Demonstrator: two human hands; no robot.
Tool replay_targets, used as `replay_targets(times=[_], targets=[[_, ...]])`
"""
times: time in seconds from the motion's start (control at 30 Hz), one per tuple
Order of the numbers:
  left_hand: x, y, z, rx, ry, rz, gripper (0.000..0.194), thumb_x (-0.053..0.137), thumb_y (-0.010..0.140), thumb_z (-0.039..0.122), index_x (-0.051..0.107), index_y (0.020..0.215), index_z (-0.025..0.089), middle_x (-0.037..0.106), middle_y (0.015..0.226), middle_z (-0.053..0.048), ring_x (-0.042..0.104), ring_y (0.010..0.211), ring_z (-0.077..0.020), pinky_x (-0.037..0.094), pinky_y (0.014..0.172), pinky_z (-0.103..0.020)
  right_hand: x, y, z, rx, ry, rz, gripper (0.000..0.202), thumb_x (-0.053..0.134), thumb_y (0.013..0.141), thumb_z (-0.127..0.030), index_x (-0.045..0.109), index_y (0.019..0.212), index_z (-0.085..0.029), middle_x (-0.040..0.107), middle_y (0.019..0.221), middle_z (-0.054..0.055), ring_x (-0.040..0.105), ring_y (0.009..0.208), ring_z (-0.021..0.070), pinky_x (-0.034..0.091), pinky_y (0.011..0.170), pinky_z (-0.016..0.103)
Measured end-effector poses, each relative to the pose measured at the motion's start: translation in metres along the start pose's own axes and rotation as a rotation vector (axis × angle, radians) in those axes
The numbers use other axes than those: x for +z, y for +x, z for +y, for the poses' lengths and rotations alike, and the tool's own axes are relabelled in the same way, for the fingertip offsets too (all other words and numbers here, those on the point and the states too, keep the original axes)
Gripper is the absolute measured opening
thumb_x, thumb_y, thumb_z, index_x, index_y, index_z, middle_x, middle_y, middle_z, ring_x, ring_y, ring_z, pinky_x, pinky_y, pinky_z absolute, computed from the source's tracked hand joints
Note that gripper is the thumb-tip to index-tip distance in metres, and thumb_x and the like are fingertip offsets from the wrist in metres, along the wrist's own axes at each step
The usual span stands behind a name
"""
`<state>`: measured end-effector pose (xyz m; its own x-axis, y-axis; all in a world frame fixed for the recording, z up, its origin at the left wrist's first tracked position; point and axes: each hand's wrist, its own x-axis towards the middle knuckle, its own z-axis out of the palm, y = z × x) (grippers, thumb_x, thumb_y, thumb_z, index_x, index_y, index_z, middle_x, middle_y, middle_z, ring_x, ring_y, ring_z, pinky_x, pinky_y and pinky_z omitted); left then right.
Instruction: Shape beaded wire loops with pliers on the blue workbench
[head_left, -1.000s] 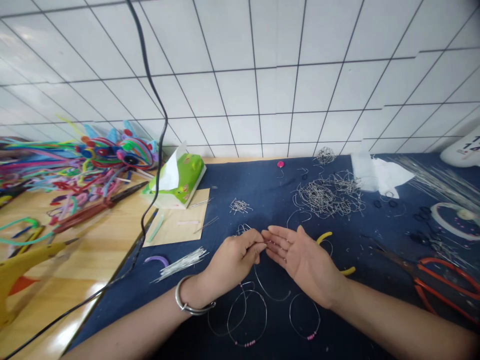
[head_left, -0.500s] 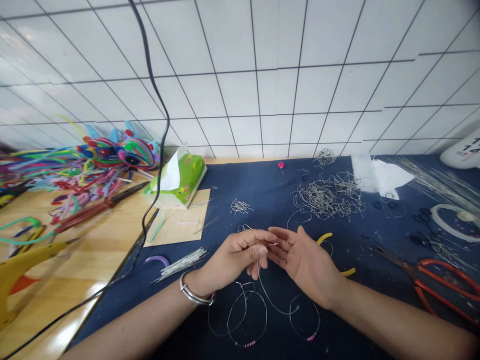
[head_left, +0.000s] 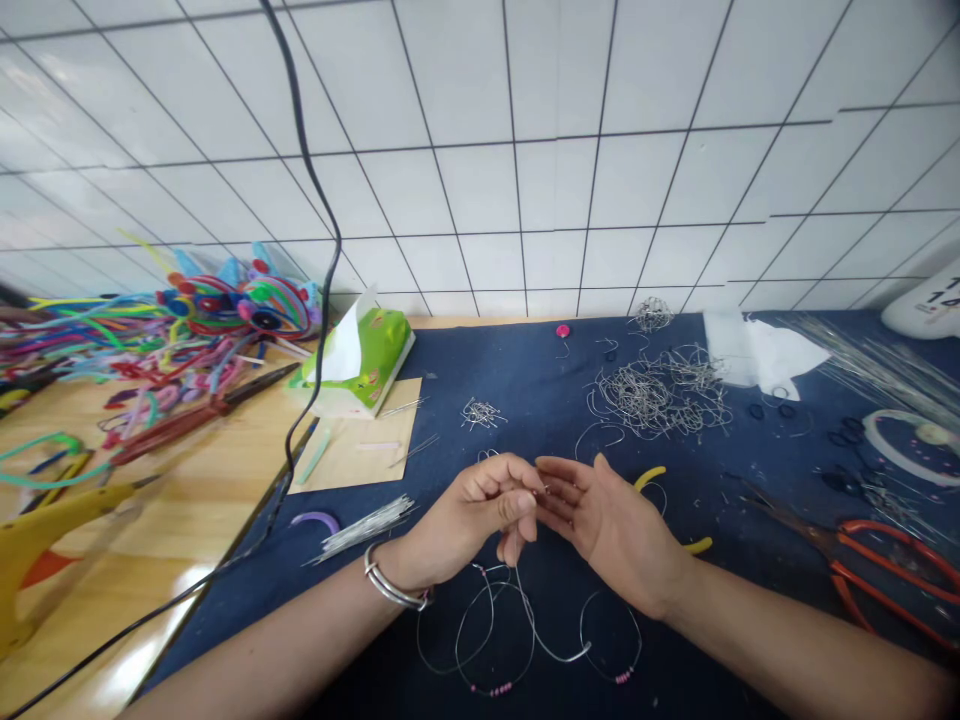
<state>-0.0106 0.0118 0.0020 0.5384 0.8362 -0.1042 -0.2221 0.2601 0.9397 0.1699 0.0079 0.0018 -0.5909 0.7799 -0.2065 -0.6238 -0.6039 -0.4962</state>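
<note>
Near edge of the dark cloth (head_left: 457, 350): beaded loops (head_left: 501, 689) lie flat, apparently set close for reach. The wire (head_left: 534, 625) hangs from the left hand (head_left: 484, 515), its lower end by the right-hand loop. Left thumb and fingers pinch the wire, likely for fine control; right hand (head_left: 619, 530) is released, palm up, fingers loosely curled, probably as a tray for tiny bits too small to identify. Yellow-handled tool (head_left: 697, 546) beside it; scissors (head_left: 817, 540) toward right edge. Wire tangle (head_left: 637, 397) toward far edge. Versus the earlier frame, the wire's lower end sits nearer the near edge; right hand barely changed.
</note>
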Motion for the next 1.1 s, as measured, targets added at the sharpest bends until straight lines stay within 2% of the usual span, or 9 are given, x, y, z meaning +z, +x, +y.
replay_targets(times=[0.13, 0.27, 0.37, 0.47, 0.57, 0.87, 1.1], targets=[[-0.0010, 0.0005, 0.0045, -0.037, 0.156, 0.061, 0.011, 0.048, 0.086, 0.027, 0.046, 0.087, 0.016, 0.056, 0.061, 0.003, 0.048, 0.040, -0.0034, 0.036, 0.038, -0.014, -0.0004, 0.0007, -0.0002, -0.006, -0.012, -0.013, 0.047, 0.025, 0.091, -0.046, 0.056, 0.109, -0.016, 0.057, 0.113, 0.008, 0.047, 0.113, 0.0190, 0.024, 0.104, 0.038], [0.0000, -0.0010, 0.0082, -0.069, 0.595, 0.133, 0.015, 0.046, 0.086, 0.028, 0.049, 0.079, 0.015, 0.054, 0.061, 0.004, 0.045, 0.039, -0.0027, 0.034, 0.038, -0.014, -0.0007, 0.0006, -0.0003, -0.019, -0.029, -0.015, 0.049, 0.023, 0.091, -0.046, 0.055, 0.111, -0.016, 0.057, 0.115, 0.008, 0.044, 0.116, 0.0196, 0.022, 0.106, 0.039], [0.0031, -0.0026, 0.0084, 0.009, 0.895, 0.169, 0.015, 0.044, 0.085, 0.022, 0.052, 0.074, 0.015, 0.054, 0.063, 0.003, 0.046, 0.045, -0.0039, 0.036, 0.042, -0.016, -0.0014, 0.0005, 0.0006, -0.028, -0.040, -0.016, 0.049, 0.023, 0.092, -0.046, 0.056, 0.111, -0.016, 0.058, 0.114, 0.007, 0.043, 0.118, 0.0195, 0.021, 0.106, 0.039], [0.0059, -0.0031, 0.0072, 0.080, 1.074, 0.196, 0.015, 0.043, 0.084, 0.019, 0.053, 0.073, 0.015, 0.055, 0.063, 0.002, 0.047, 0.051, -0.0062, 0.038, 0.048, -0.018, -0.0022, 0.0005, 0.0018, -0.039, -0.057, -0.024, 0.049, 0.022, 0.092, -0.046, 0.055, 0.112, -0.016, 0.058, 0.115, 0.007, 0.042, 0.119, 0.0197, 0.020, 0.107, 0.039], [0.0070, -0.0029, 0.0062, 0.091, 1.134, 0.201, 0.015, 0.043, 0.085, 0.019, 0.053, 0.074, 0.015, 0.055, 0.063, 0.001, 0.047, 0.053, -0.0069, 0.038, 0.049, -0.019, -0.0023, 0.0002, 0.0025, -0.048, -0.072, -0.027, 0.048, 0.023, 0.092, -0.045, 0.055, 0.112, -0.017, 0.058, 0.115, 0.006, 0.042, 0.119, 0.0197, 0.020, 0.107, 0.040], [0.0082, -0.0027, 0.0077, 0.066, 1.115, 0.203, 0.016, 0.041, 0.086, 0.020, 0.052, 0.074, 0.015, 0.056, 0.067, 0.000, 0.049, 0.055, -0.0069, 0.038, 0.048, -0.018, -0.0011, -0.0006, 0.0017, -0.051, -0.070, -0.026, 0.046, 0.023, 0.093, -0.043, 0.055, 0.113, -0.015, 0.056, 0.117, 0.008, 0.043, 0.118, 0.0185, 0.021, 0.107, 0.039], [0.0069, -0.0032, 0.0072, 0.073, 1.161, 0.190, 0.015, 0.041, 0.086, 0.020, 0.052, 0.076, 0.016, 0.056, 0.067, 0.000, 0.049, 0.057, -0.0081, 0.040, 0.053, -0.020, -0.0017, -0.0001, 0.0030, -0.051, -0.096, -0.020, 0.046, 0.027, 0.091, -0.046, 0.055, 0.111, -0.017, 0.056, 0.118, 0.009, 0.044, 0.118, 0.0182, 0.021, 0.106, 0.039]])
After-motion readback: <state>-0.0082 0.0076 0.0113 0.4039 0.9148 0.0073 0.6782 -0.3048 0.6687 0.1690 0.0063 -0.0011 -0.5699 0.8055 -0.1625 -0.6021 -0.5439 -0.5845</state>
